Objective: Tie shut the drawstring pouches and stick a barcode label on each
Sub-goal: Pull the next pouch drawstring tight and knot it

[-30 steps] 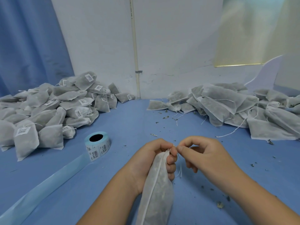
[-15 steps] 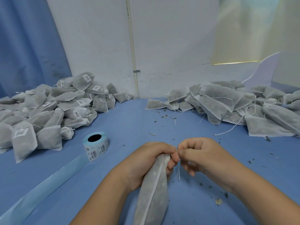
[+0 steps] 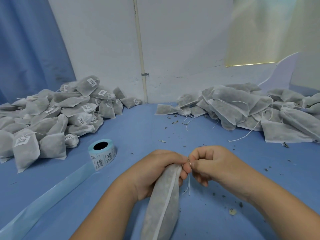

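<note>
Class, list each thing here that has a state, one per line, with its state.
Pouch: neck bunched, no label visible.
Drawstring: ends hanging loose.
Left hand: grips pouch neck.
Right hand: pinches drawstring.
Label roll: partly unrolled, liner trailing.
Left pile: tied, labelled.
Right pile: unlabelled, strings loose.

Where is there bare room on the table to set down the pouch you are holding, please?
The widest bare patch of table lies mid-table between the labelled pile and the unlabelled pile, with only crumbs. Crowded: the label roll and its liner strip at left.
</note>
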The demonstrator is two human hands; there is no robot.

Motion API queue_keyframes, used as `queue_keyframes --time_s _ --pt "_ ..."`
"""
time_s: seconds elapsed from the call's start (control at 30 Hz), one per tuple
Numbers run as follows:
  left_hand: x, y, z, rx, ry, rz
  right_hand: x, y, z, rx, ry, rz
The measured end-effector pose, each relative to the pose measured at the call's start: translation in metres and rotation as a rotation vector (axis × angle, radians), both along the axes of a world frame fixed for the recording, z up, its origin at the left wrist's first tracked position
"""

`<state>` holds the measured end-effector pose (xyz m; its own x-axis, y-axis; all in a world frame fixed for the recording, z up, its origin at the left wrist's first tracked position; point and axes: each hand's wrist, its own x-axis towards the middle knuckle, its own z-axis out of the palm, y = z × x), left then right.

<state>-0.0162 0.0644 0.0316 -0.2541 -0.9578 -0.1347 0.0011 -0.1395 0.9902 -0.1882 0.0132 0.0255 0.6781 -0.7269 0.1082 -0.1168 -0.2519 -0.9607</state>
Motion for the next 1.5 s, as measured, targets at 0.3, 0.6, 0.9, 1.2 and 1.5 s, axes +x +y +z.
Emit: queue_keyframes --time_s 0.3,0.6,0.9,1.2,1.5 --pt "0.0 0.0 0.002 -0.036 -0.047 0.06 -0.003 -0.001 0.002 -0.055 0.011 0.027" --pt "-0.007 0.0 0.002 -0.181 -0.295 0.222 -0.006 -0.004 0.001 -0.065 0.078 0.008" --pt "-0.014 0.001 0.0 -0.255 -0.341 0.342 -0.007 -0.006 0.002 -0.029 0.086 -0.013" --pt "-0.009 0.0 -0.001 -0.264 -0.319 0.372 -0.005 -0.008 0.0 0.029 -0.063 -0.071" --pt "-0.013 -0.004 -0.006 -0.312 -0.395 0.413 -0.002 -0.005 0.0 -0.034 -0.119 -0.213"
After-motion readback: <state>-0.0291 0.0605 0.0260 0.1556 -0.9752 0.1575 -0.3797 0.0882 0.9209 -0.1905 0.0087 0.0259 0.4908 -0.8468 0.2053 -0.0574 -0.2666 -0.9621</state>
